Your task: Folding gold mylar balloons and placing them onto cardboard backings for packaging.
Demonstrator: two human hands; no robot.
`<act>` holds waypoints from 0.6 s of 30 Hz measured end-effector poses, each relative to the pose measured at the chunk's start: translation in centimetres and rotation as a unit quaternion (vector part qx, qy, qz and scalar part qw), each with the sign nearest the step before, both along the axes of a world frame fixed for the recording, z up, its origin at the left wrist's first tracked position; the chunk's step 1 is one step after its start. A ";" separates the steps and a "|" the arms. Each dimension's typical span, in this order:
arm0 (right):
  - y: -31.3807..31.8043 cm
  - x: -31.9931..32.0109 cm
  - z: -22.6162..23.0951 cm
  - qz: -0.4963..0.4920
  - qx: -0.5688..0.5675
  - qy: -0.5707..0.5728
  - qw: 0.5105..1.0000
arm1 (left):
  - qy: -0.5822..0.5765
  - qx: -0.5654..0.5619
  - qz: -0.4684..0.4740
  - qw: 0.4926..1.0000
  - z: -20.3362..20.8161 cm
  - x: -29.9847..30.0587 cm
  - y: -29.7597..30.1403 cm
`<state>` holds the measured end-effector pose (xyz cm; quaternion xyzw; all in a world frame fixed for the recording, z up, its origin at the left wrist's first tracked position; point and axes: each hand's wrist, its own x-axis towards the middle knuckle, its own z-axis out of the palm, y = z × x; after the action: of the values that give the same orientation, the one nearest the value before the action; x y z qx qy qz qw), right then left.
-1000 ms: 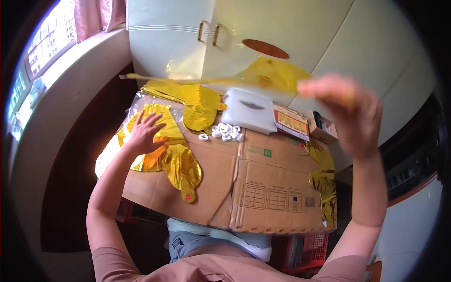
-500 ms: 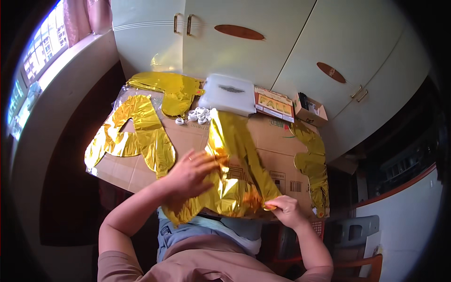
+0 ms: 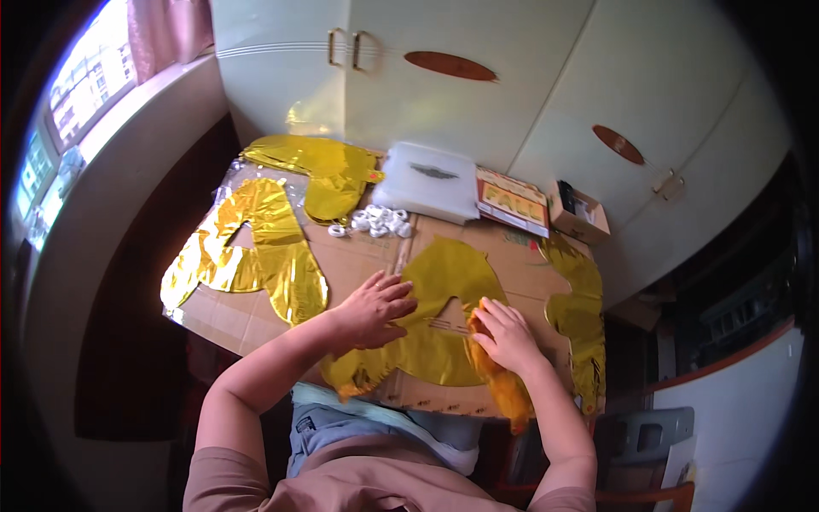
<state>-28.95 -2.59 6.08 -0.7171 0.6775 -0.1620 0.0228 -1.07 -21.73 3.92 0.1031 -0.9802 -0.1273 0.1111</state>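
A flat gold foil letter balloon (image 3: pixel 435 350), shaped like an A, lies on the cardboard in front of me. My left hand (image 3: pixel 374 311) is over its left side, fingers spread, with nothing held. On the balloon's right leg rests my right hand (image 3: pixel 505 334), its fingers stretched out along the foil. That leg's orange-tinted lower end hangs past the cardboard's near edge. A similar gold foil balloon (image 3: pixel 286 264) lies flat to the left. Behind it is another folded gold balloon (image 3: pixel 333 175), and a wavy-edged gold balloon (image 3: pixel 576 320) lies at the right edge.
Several white ribbon rolls (image 3: pixel 381 222) sit near a white translucent plastic case (image 3: pixel 426 183). Beside the case are a flat printed package (image 3: pixel 512 205) and a small open cardboard box (image 3: pixel 580 213). Pale cabinets (image 3: pixel 452 102) stand behind the cardboard sheet (image 3: pixel 367 256). A grey stool (image 3: pixel 653 431) stands at lower right.
The middle balloon, held up at its lower right corner before, now lies flatter on the cardboard. My right hand has let go of that corner and moved up and inward onto its leg.
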 end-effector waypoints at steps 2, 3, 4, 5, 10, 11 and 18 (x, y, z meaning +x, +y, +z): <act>-0.7 -0.6 -1.0 0.004 0.000 0.006 1.000 | 0.025 -0.007 0.014 1.000 0.6 0.7 -1.2; -1.0 -0.8 -1.0 0.003 0.007 0.009 1.000 | 0.039 -0.010 0.017 0.999 0.7 1.0 -2.0; -1.1 -0.8 -0.7 0.001 0.014 0.011 1.000 | 0.107 0.007 0.060 0.992 0.8 1.5 -3.5; -1.4 -0.5 -0.4 -0.001 0.022 0.012 1.000 | 0.149 0.028 0.121 0.981 1.1 2.3 -5.1; -3.6 -0.4 2.5 0.011 0.028 -0.019 0.999 | 0.131 0.026 0.237 0.962 2.9 5.4 -16.2; -4.7 -0.2 3.2 0.016 0.018 -0.023 0.999 | 0.119 0.053 0.245 0.961 3.0 5.6 -17.9; -18.8 0.4 7.1 0.097 -0.040 -0.101 0.989 | 0.027 0.016 0.259 0.965 3.2 -1.6 -23.7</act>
<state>-28.56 -21.35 13.21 -0.7598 0.5917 -0.2579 0.0784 -2.72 -45.44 7.09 0.3516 -0.9146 -0.1129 0.1649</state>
